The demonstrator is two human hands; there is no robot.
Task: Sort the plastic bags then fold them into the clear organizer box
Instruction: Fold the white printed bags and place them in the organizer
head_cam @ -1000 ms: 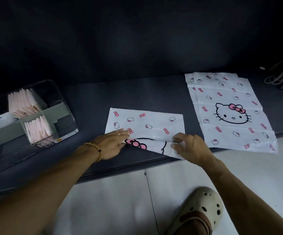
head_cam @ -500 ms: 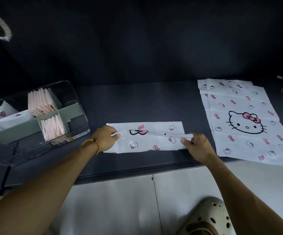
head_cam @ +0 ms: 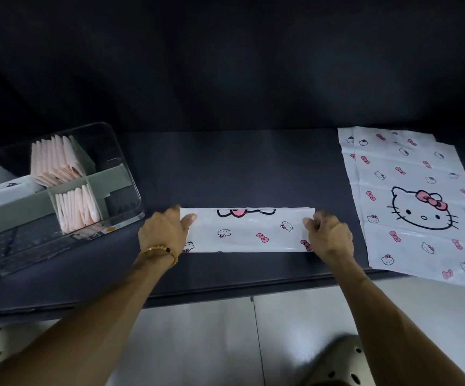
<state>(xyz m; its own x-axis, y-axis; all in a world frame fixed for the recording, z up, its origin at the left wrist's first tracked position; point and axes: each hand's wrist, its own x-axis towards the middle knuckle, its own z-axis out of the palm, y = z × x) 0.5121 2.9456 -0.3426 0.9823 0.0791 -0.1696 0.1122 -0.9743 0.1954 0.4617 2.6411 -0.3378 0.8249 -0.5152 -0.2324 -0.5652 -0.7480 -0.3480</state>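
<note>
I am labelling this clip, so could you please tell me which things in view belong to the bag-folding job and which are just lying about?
Part of the job:
- folded cat-print bag, pinched by left hand and right hand
- flat cat-print bags
- clear organizer box with folded pink bags

Lying about:
- perforated clog
- bead bracelet

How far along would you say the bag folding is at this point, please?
Done: folded pink bags and some white ones stand in the box. In hand: the left hand and right hand hold the ends of a strip, a printed bag folded lengthwise on the table. Left: fold the strip down and box it, then the flat bags on the right.
</note>
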